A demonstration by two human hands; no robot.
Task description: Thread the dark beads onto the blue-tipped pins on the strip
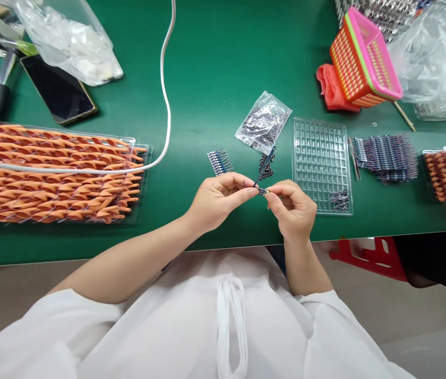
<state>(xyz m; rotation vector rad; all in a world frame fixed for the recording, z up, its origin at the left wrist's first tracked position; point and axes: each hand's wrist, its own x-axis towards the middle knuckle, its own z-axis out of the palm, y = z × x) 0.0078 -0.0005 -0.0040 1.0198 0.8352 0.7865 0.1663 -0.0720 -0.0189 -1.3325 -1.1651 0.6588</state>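
Note:
Both hands meet over the table near its front edge. My left hand (217, 202) is closed in a pinch on a small dark part (261, 191) with a light tip. At the part's other end, the thumb and fingers of my right hand (294, 209) are pinched on it. A slim dark blue strip (265, 164) slants down to the left fingertips; whether it is held I cannot tell. Beyond it lie tiny dark pieces (269, 171) and a clear bag (264, 122) of similar pieces. A row of small blue parts with thin wires (220, 161) lies behind my left hand.
Right of my hands is a clear compartment tray (320, 158), then stacked blue wired parts (388, 155). Orange pieces (49, 179) fill a tray at left, crossed by a white cable (166, 100). Farther back are a phone (59, 89), a hammer (0, 89) and nested baskets (365, 63).

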